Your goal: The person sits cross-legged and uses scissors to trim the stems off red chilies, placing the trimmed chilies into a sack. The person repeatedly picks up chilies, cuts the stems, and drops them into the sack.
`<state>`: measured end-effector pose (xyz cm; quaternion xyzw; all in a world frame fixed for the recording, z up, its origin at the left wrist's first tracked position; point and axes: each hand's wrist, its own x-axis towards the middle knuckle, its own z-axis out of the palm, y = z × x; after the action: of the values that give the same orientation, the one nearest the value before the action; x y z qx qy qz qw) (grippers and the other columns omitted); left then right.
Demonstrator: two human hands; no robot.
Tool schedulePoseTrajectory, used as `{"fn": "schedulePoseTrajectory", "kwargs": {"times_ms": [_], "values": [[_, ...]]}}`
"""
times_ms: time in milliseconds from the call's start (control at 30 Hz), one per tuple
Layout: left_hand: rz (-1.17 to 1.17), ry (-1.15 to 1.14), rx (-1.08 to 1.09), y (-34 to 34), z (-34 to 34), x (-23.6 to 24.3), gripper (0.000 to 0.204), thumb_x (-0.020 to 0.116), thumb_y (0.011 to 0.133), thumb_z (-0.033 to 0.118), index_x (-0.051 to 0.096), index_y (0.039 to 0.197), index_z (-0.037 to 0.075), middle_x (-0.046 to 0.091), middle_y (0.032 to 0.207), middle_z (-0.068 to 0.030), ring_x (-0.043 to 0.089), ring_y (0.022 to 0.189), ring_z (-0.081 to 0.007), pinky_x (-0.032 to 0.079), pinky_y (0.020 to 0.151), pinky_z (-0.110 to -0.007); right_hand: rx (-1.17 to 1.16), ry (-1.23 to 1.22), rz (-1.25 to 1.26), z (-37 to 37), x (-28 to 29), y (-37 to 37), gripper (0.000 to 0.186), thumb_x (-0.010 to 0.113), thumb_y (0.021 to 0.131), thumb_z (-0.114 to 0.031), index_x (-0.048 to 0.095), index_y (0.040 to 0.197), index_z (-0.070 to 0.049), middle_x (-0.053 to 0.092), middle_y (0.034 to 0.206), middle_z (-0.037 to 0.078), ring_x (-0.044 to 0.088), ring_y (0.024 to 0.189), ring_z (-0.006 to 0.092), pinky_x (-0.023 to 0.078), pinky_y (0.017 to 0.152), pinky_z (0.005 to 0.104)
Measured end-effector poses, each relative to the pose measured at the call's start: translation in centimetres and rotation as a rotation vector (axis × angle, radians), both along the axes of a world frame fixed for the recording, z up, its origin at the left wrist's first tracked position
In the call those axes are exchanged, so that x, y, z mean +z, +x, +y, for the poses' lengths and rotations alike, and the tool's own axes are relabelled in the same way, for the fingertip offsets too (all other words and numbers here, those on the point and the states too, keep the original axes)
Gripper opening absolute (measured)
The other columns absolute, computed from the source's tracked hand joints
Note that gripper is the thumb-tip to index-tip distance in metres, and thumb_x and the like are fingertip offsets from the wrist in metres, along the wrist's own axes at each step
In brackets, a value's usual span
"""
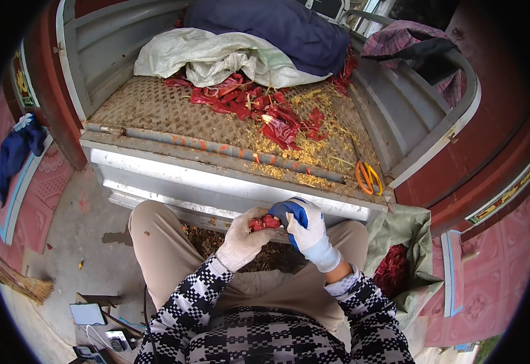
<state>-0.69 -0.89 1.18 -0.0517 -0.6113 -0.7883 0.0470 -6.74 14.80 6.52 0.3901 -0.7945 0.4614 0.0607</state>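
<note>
In my left hand, which wears a cream knitted glove, is a crumpled dried red chili pepper. The fingers are closed round it. My right hand, in a white glove with blue-coated fingers, is closed at the pepper's right end; its fingertips are partly hidden. Both hands meet above my lap, just in front of the truck bed's edge. On the rusty bed beyond them lie many dried red peppers, some torn open, and scattered yellow seeds.
A white woven sack and dark blue cloth cover the far side of the bed. Orange and yellow rings lie at its right corner. A green sack of red peppers stands at my right. A phone and broom are at left.
</note>
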Motion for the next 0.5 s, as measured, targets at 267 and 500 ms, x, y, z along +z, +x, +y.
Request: {"fn": "schedulePoseTrajectory", "kwargs": {"times_ms": [267, 500], "values": [[0.088, -0.101, 0.083, 0.1, -0.1, -0.9, 0.028, 0.066, 0.08, 0.001, 0.06, 0.107, -0.004, 0.065, 0.095, -0.0079, 0.059, 0.089, -0.0115, 0.048, 0.082, -0.026, -0.045, -0.584, -1.21, -1.0, -1.4, 0.7, 0.026, 0.052, 0.099, -0.025, 0.065, 0.093, -0.003, 0.056, 0.068, 0.0, 0.047, 0.054, 0.0066, 0.035, 0.048, 0.0202], [0.028, 0.09, 0.021, 0.2, 0.1, -0.9, 0.032, 0.065, 0.078, 0.0, 0.059, 0.109, -0.005, 0.065, 0.095, -0.0075, 0.059, 0.089, -0.0104, 0.048, 0.081, -0.026, -0.029, -0.624, -1.316, -0.9, -2.5, 0.0, 0.028, 0.054, 0.099, -0.028, 0.063, 0.089, -0.004, 0.05, 0.063, -0.002, 0.042, 0.051, 0.0052, 0.032, 0.045, 0.02]]}}
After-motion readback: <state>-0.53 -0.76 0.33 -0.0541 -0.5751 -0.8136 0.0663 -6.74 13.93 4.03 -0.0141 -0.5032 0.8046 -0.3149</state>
